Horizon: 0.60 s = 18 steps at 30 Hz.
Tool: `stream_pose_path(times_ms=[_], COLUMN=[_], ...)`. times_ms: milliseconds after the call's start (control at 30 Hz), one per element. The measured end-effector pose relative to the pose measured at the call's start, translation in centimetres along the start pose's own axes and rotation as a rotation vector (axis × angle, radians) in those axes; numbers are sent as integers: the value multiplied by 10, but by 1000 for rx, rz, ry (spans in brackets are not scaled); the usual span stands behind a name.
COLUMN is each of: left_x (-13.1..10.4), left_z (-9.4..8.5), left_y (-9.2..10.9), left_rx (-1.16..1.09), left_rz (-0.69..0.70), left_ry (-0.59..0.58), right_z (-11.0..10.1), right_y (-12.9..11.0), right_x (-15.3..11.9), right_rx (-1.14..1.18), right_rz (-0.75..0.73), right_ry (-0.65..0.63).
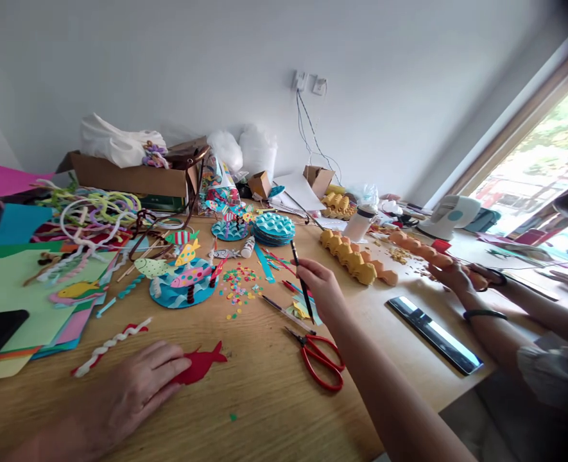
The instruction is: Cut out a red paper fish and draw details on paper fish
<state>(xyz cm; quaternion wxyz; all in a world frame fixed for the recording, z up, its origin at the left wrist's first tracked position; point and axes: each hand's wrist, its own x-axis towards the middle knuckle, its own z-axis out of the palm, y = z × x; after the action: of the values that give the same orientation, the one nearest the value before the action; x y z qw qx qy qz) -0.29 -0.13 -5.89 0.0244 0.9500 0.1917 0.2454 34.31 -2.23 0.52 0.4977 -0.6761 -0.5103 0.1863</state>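
Note:
At the front of the table, my left hand (137, 385) has its fingers closed over the left end of a red paper fish (204, 364), holding it against the wood. My right hand (321, 285) is raised above the table, pinching a slim black pen (303, 282) that points down. Below that hand lie red-handled scissors (319, 359) and a clear-barrelled pen (284, 311). Left of the fish rests a twisted red and white strip (113, 346). Behind it stands a blue wavy disc (182, 296) carrying several paper fish, beside scattered confetti dots (239, 285).
Coloured paper sheets (33, 276) and a pipe-cleaner pile (101, 218) fill the left. Stacked blue discs (274, 229) stand at the back. Yellow egg-carton strips (348, 256) and a phone (432, 333) lie right, where another person's hands (457, 282) hold an orange carton strip (423, 250).

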Motion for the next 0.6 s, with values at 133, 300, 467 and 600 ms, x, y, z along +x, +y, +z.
stream_pose_path(times_ms=[133,300,467,600], left_x=[-8,-16,-13,-11], left_z=[10,20,18,14], left_y=[-9,-18,-15,-11], left_rx=[-27,-24,-49,-76], left_rz=[-32,-19,-55,-91], left_ry=[-15,-34,-72,-102], right_z=[-11,-1,5,7], right_y=[10,22,22,9], right_x=[2,-3,-6,-16], right_rx=[-532,-844,-951,-995], right_rz=[-105,-68,-56,-88], right_ry=[-152,-301,-388,-395])
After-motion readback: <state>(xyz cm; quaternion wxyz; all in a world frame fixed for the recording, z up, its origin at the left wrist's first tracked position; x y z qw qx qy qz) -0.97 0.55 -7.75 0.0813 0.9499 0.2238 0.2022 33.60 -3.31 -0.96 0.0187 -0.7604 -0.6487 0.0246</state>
